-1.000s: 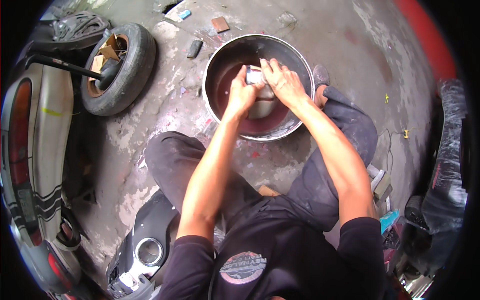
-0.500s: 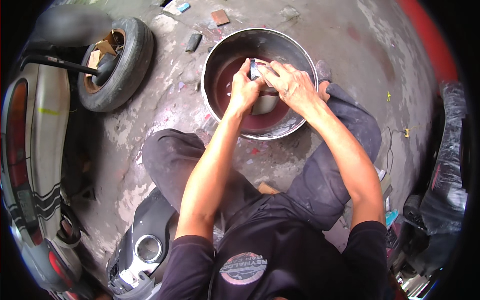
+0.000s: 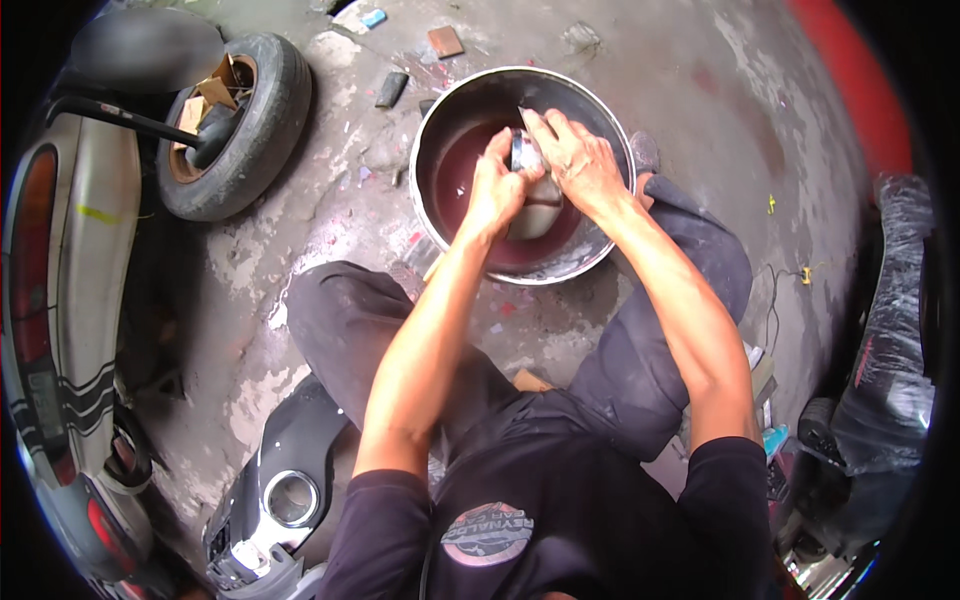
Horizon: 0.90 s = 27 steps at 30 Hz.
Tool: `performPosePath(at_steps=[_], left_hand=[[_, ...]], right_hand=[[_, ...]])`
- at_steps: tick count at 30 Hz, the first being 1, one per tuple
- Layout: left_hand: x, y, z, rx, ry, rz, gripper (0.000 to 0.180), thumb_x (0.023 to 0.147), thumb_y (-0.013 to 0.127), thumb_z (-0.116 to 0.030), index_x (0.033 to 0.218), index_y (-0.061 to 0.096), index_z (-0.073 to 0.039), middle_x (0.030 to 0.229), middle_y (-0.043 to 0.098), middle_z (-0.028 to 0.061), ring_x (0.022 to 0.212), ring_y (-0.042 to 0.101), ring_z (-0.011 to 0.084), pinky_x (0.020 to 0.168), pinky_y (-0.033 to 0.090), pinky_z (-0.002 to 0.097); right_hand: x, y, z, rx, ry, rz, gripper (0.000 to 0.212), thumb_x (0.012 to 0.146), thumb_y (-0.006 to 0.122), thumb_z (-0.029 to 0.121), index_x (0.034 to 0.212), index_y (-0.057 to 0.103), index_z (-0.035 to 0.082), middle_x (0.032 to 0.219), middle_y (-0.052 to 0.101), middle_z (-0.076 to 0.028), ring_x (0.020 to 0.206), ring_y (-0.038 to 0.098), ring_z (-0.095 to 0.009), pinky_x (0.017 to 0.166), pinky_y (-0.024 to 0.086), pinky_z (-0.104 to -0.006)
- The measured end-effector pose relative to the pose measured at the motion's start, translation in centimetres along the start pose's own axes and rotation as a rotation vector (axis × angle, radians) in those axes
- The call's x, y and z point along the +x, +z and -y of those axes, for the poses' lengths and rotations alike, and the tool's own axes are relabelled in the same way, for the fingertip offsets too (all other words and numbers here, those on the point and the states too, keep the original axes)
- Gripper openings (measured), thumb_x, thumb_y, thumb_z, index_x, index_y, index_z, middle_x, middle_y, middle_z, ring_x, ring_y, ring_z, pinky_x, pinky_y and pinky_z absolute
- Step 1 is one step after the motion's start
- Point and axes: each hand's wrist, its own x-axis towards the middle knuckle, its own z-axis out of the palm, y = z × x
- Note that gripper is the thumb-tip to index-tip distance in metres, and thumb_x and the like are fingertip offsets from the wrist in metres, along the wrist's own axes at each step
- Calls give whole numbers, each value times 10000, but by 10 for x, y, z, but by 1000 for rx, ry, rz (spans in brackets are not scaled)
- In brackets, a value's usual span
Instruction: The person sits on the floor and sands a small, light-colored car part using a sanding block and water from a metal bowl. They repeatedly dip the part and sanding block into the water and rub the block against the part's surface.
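Observation:
Over a round metal basin (image 3: 418,190) of reddish-brown water, both my hands hold a small pale grey curved part (image 3: 540,215) with a dark edge. My left hand (image 3: 497,190) is closed on its left side, thumb and fingers against the dark and whitish upper end. My right hand (image 3: 580,165) lies over its upper right side with bent fingers pressed on it. A thin dark pointed corner shows by the right fingertips; its kind cannot be made out. My palms and the part's far side are hidden.
An upright tyre (image 3: 285,130) with wood scraps in its rim stands at the left, near striped bodywork with a tail light (image 3: 35,250). A black-and-silver plastic part (image 3: 290,480) lies at lower left. A brown block (image 3: 445,42) and a dark block (image 3: 391,90) lie beyond the basin.
My right hand has shifted slightly, its fingers now pointing farther up and away over the part. The part has turned a little. The whole view has shifted slightly.

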Motion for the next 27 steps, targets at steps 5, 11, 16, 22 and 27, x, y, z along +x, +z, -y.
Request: performPosePath(at_steps=[5, 11, 16, 22, 27], left_hand=[[3, -5, -7, -317, -156, 72, 836, 871, 716, 19, 1589, 304, 135, 1354, 652, 231, 1153, 669, 226, 994, 533, 316], [-1, -5, -19, -292, -173, 79, 813, 880, 659, 34, 1600, 293, 128, 1348, 654, 234, 1111, 680, 211, 968, 544, 297], [4, -5, -5, -270, -133, 88, 806, 881, 651, 24, 1598, 299, 128, 1340, 661, 219, 1110, 678, 199, 976, 539, 292], [7, -8, -5, -217, -104, 94, 793, 899, 657, -4, 1603, 311, 111, 1217, 713, 168, 1023, 680, 161, 907, 548, 281], [13, -15, 5, -226, -119, 59, 599, 934, 582, 16, 1518, 456, 58, 1103, 729, 99, 903, 674, 125, 790, 547, 262]], right_hand=[[-24, -19, 9, 77, 21, -25, 603, 845, 681, 19, 1436, 592, 103, 1221, 653, -182, 1029, 707, -391, 795, 623, -499], [-34, -17, 17, 24, -45, 77, 534, 911, 593, 29, 1440, 580, 98, 1361, 611, -241, 1106, 681, -427, 861, 607, -517], [-27, -16, 14, -95, -92, 153, 563, 904, 623, 61, 1460, 530, 54, 1347, 606, -248, 1076, 696, -429, 820, 625, -506], [-23, -1, 13, -248, -132, 117, 601, 895, 648, 81, 1479, 513, 46, 1315, 614, -230, 1051, 710, -389, 741, 662, -424], [-13, 14, 19, -191, -140, 56, 593, 876, 672, 86, 1442, 512, 7, 1266, 616, -248, 954, 733, -407, 702, 666, -440]])
